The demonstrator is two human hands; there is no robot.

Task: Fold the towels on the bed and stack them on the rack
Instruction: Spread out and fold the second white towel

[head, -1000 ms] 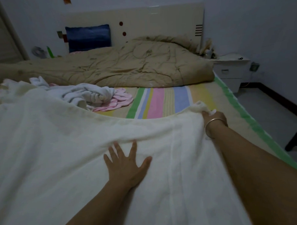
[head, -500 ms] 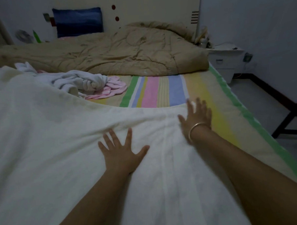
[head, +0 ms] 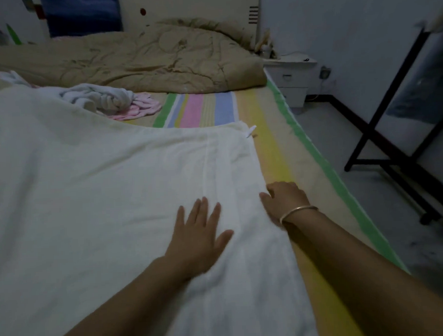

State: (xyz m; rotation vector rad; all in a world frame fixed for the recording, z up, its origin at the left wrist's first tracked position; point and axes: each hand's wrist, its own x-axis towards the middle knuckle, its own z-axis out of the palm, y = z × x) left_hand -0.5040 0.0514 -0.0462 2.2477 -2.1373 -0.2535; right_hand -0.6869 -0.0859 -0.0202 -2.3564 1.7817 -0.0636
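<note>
So the bed with the striped pastel sheet [head: 273, 150] takes up most of the view, and a big cream-white towel [head: 89, 199] is spread flat over the near half of it; its long axis seems to run left to right across the bed, though the left end goes out of view so I can't be sure. Its right edge runs roughly along the yellow stripe, far corner pointing toward the headboard. A rumpled tan quilt [head: 139, 59] is bunched at the head end. A black metal rack [head: 382, 145] stands on the floor to the right, well apart from the towel. Between quilt and big towel there's a crumpled white towel [head: 98, 97] lying partly on a pink towel [head: 141, 109]. Left hand [head: 198, 235] rests flat on the big towel, fingers spread. Right hand [head: 285, 198] sits at the towel's right edge, fingers curled, but can't tell if it's actually gripping.
</note>
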